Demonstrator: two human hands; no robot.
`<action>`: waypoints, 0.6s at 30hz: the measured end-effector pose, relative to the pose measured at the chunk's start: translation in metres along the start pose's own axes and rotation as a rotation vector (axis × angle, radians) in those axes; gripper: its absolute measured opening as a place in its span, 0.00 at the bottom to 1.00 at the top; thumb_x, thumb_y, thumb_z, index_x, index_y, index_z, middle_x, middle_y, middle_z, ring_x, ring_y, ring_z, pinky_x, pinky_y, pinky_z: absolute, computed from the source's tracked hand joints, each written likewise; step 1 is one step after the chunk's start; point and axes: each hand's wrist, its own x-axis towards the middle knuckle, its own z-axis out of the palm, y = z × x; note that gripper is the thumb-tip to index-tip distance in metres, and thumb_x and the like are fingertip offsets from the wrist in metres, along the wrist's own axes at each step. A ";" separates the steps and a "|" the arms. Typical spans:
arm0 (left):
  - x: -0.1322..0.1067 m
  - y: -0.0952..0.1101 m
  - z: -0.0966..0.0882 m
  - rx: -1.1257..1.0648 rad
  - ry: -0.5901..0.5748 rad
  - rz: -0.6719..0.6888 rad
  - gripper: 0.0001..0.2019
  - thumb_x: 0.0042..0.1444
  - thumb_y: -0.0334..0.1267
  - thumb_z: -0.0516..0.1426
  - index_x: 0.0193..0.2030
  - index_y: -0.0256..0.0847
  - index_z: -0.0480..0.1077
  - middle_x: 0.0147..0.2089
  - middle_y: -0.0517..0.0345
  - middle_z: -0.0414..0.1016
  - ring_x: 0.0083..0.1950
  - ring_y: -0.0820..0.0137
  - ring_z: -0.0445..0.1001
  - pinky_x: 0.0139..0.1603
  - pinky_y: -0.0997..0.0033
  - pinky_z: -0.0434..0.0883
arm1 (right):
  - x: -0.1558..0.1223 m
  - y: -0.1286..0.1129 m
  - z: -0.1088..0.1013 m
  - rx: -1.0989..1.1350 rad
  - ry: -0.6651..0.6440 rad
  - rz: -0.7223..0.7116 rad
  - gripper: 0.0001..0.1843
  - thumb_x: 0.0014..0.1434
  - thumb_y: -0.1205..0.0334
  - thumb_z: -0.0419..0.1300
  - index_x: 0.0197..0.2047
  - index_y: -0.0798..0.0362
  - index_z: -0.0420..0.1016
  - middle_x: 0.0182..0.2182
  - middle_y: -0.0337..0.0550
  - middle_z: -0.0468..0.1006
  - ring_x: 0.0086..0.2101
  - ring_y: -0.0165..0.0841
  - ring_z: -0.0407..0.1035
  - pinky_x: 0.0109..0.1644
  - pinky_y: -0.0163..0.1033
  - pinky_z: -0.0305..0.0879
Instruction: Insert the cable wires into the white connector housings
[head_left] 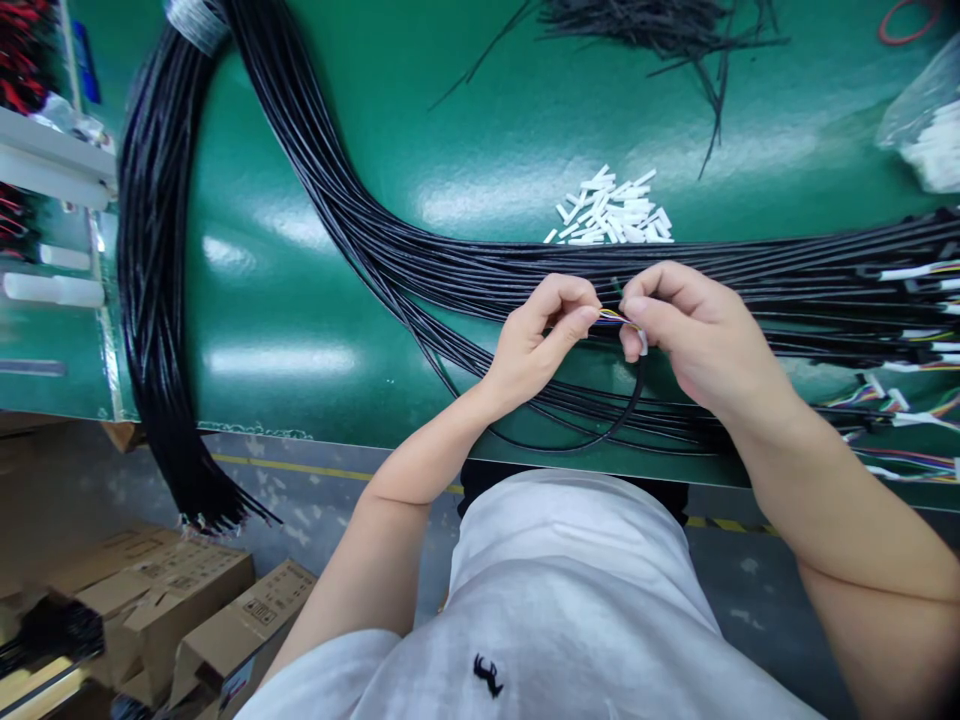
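Both hands (pixel 611 335) pinching coloured wire ends (pixel 616 317) of black cable (pixel 626 415); white connector (pixel 643 343) in right

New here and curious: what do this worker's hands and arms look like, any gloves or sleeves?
The left hand and right hand are bare: no gloves, rings or watch show. The forearms are uncovered too. The person wears a white T-shirt bearing a small black emblem.

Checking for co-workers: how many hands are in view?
2: left hand pinching coloured wires at centre; right hand beside it, on the same wires. No others show.
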 end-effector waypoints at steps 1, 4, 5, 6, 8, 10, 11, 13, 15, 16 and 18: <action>0.000 0.000 0.000 0.006 0.006 -0.002 0.09 0.72 0.46 0.59 0.43 0.44 0.72 0.36 0.65 0.72 0.32 0.83 0.68 0.35 0.82 0.69 | -0.002 0.001 0.001 -0.070 0.030 -0.060 0.07 0.63 0.61 0.68 0.35 0.47 0.74 0.28 0.34 0.72 0.24 0.27 0.68 0.31 0.38 0.66; -0.001 -0.001 -0.001 0.002 0.029 -0.056 0.11 0.72 0.48 0.59 0.43 0.44 0.72 0.36 0.65 0.71 0.32 0.83 0.69 0.35 0.80 0.70 | -0.006 0.003 0.003 -0.292 0.095 -0.267 0.04 0.64 0.64 0.68 0.39 0.45 0.78 0.37 0.38 0.76 0.28 0.29 0.71 0.33 0.40 0.69; 0.000 -0.001 -0.002 -0.004 0.033 -0.079 0.12 0.72 0.50 0.59 0.43 0.44 0.72 0.36 0.65 0.71 0.32 0.82 0.69 0.36 0.80 0.70 | -0.007 0.003 0.004 -0.358 0.105 -0.330 0.04 0.63 0.64 0.69 0.39 0.45 0.80 0.39 0.39 0.76 0.30 0.31 0.72 0.34 0.41 0.70; 0.000 0.000 -0.002 -0.013 0.033 -0.094 0.14 0.72 0.52 0.59 0.43 0.43 0.72 0.36 0.65 0.71 0.32 0.82 0.69 0.36 0.79 0.70 | -0.008 0.004 0.005 -0.409 0.110 -0.378 0.04 0.63 0.64 0.70 0.40 0.44 0.81 0.39 0.40 0.77 0.32 0.32 0.72 0.35 0.42 0.70; 0.001 0.002 -0.002 -0.036 0.027 -0.110 0.16 0.69 0.54 0.61 0.42 0.43 0.72 0.36 0.64 0.72 0.33 0.82 0.69 0.36 0.79 0.71 | -0.009 0.004 0.006 -0.450 0.120 -0.411 0.05 0.63 0.64 0.70 0.39 0.44 0.81 0.38 0.41 0.78 0.33 0.34 0.72 0.35 0.43 0.70; 0.003 0.003 -0.002 -0.085 0.018 -0.134 0.17 0.67 0.56 0.63 0.42 0.43 0.73 0.35 0.64 0.72 0.32 0.81 0.70 0.36 0.79 0.71 | -0.009 0.004 0.006 -0.394 0.127 -0.374 0.05 0.64 0.64 0.69 0.37 0.45 0.80 0.36 0.40 0.78 0.30 0.32 0.71 0.33 0.42 0.69; 0.004 0.004 -0.002 -0.121 0.018 -0.156 0.17 0.67 0.56 0.63 0.42 0.43 0.73 0.34 0.65 0.72 0.32 0.82 0.70 0.34 0.79 0.70 | -0.008 0.004 0.005 -0.331 0.119 -0.340 0.05 0.64 0.63 0.69 0.36 0.45 0.80 0.36 0.39 0.79 0.28 0.31 0.71 0.32 0.42 0.68; 0.005 0.004 -0.001 -0.193 0.023 -0.226 0.17 0.67 0.56 0.62 0.43 0.43 0.72 0.32 0.66 0.71 0.30 0.82 0.70 0.31 0.80 0.69 | -0.006 0.002 0.004 -0.153 0.074 -0.263 0.05 0.64 0.60 0.72 0.36 0.45 0.81 0.33 0.37 0.78 0.26 0.29 0.70 0.31 0.41 0.68; 0.005 0.004 -0.001 -0.223 0.025 -0.277 0.17 0.68 0.56 0.62 0.43 0.44 0.72 0.31 0.67 0.70 0.29 0.82 0.70 0.29 0.80 0.67 | -0.004 0.000 0.003 0.026 -0.001 -0.181 0.07 0.62 0.55 0.75 0.36 0.45 0.82 0.30 0.35 0.78 0.24 0.29 0.70 0.31 0.40 0.68; 0.005 0.003 -0.001 -0.211 0.027 -0.275 0.16 0.68 0.55 0.62 0.43 0.44 0.73 0.31 0.67 0.71 0.29 0.82 0.71 0.29 0.80 0.67 | -0.003 -0.001 0.002 0.089 -0.040 -0.140 0.10 0.60 0.53 0.76 0.35 0.46 0.82 0.28 0.35 0.77 0.24 0.29 0.69 0.30 0.40 0.68; 0.004 0.004 -0.002 -0.137 0.016 -0.197 0.14 0.68 0.53 0.63 0.45 0.44 0.75 0.35 0.65 0.75 0.31 0.82 0.73 0.31 0.79 0.69 | -0.002 -0.003 0.000 0.147 -0.096 -0.066 0.14 0.57 0.51 0.78 0.33 0.48 0.81 0.26 0.35 0.77 0.23 0.28 0.69 0.28 0.39 0.66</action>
